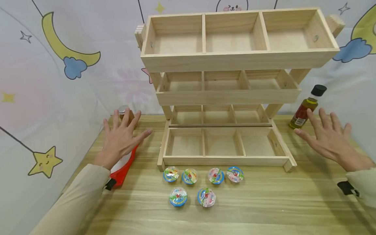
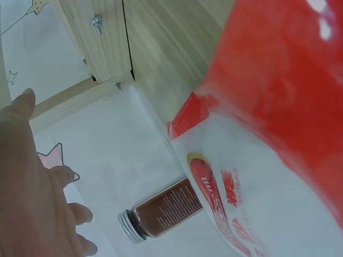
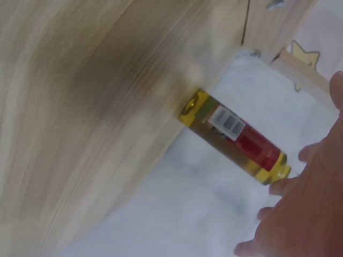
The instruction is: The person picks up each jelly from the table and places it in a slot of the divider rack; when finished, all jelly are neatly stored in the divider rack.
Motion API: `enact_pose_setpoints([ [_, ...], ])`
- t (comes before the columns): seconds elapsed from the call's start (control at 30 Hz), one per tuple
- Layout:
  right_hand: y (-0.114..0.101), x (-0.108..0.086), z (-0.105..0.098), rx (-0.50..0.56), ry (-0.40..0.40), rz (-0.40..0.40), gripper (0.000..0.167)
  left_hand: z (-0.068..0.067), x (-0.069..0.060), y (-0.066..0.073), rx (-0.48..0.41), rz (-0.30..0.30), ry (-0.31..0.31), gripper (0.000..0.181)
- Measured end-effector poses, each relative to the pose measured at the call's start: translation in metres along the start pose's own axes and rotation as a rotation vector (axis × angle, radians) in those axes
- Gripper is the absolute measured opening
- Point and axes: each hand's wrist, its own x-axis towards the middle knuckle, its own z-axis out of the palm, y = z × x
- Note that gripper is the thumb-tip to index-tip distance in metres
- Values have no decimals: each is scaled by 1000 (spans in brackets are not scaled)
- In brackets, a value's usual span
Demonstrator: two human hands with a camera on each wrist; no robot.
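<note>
My left hand [image 1: 118, 140] hovers with spread fingers above a red and white packet [image 1: 124, 166] at the table's left side. Behind that packet stands a jar of brown contents with a silver lid [image 2: 166, 210], partly hidden by the fingers in the head view. On the far side, my right hand [image 1: 333, 140] is spread in the air, holding nothing. Close to its fingertips in the head view is an oil bottle [image 1: 304, 109] with a black cap and red label; the right wrist view shows the bottle [image 3: 236, 136] apart from the palm.
Between the hands stands a tiered wooden rack [image 1: 239, 62] with bare compartments. In front of it, several small lidded cups [image 1: 178, 196] sit in two rows on the wooden table [image 1: 264, 202]. A patterned cloth [image 1: 73, 107] hangs behind and at the left.
</note>
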Motion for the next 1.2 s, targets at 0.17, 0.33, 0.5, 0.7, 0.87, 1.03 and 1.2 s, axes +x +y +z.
enact_pose_setpoints([
  [0.17,-6,-1,-3,52,-2,-10,89,-2,-1,2,-7,7,6,96],
  [0.33,-13,-3,-8,126,2,-38,85,-3,-1,5,-17,4,-1,96],
  [0.5,-22,-4,-14,210,45,-76,81,-5,1,9,-44,-3,-2,95],
  [0.7,-28,-6,-19,339,106,-163,72,-8,2,12,-92,-4,40,94],
  [0.87,-38,-12,-24,545,182,-211,65,-11,2,16,-167,11,90,91],
  [1.03,-50,-23,-28,687,249,-156,59,-14,3,18,-275,35,146,88],
  [1.2,-60,-28,-33,817,340,-187,54,-15,5,20,-397,59,245,80],
])
